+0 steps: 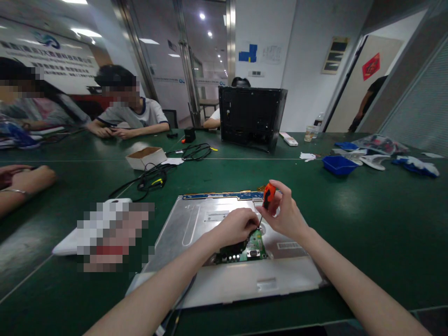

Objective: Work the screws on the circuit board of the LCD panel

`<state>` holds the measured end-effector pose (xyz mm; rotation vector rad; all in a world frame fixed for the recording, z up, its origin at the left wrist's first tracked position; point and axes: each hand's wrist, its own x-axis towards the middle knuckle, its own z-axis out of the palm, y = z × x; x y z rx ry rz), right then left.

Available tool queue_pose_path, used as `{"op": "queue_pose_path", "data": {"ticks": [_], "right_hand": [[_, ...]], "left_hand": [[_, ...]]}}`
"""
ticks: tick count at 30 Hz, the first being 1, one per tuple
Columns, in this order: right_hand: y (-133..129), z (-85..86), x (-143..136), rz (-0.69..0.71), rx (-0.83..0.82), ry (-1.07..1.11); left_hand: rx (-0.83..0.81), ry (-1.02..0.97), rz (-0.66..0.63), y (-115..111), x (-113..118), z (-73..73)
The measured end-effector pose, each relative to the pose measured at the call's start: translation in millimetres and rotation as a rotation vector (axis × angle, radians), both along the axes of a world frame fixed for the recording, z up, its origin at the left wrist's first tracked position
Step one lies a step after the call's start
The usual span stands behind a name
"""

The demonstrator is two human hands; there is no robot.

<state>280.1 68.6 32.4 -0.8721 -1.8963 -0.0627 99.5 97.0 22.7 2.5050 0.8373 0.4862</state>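
Observation:
My right hand [285,214] grips a screwdriver [269,193] with an orange and black handle, held upright with its thin shaft pointing down. The tip meets a green circuit board [258,245] on the back of a flat metal display panel [196,219]. My left hand [240,226] is closed in a pinch beside the screwdriver tip; what its fingertips hold is hidden. Black wires lie under that hand and cover part of the board. A narrow blue circuit strip [217,196] runs along the panel's far edge.
A black computer case [250,116] stands across the green table [364,233]. Black cables [150,179] and a small open box [146,158] lie left of centre. A blue tray [339,165] sits to the right. Nearby is another person's hand [33,182] at the left.

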Motion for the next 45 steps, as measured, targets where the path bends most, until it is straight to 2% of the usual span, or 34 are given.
{"op": "queue_pose_path", "data": {"ticks": [3, 12, 21, 27, 37, 45], "right_hand": [[1.2, -1.4, 1.2, -0.023, 0.019, -0.011], [-2.4, 4.7, 1.5, 0.030, -0.023, -0.039], [1.0, -1.0, 1.9, -0.008, 0.025, -0.001], [-1.7, 3.1, 1.8, 0.053, -0.012, -0.014], [1.1, -3.5, 3.3, -0.012, 0.002, 0.017], [-3.7, 4.9, 1.1, 0.045, -0.025, -0.011]], "left_hand": [[-0.005, -0.002, -0.005, 0.8, 0.2, -1.1], [0.007, 0.007, -0.004, 0.7, 0.3, -0.5], [0.006, 0.008, -0.005, 1.0, 0.0, -1.0], [0.012, 0.008, -0.008, 1.0, 0.2, -1.4], [0.006, 0.008, -0.009, 1.8, 0.3, -2.2], [0.007, 0.006, -0.002, -0.1, 0.2, 0.7]]}}
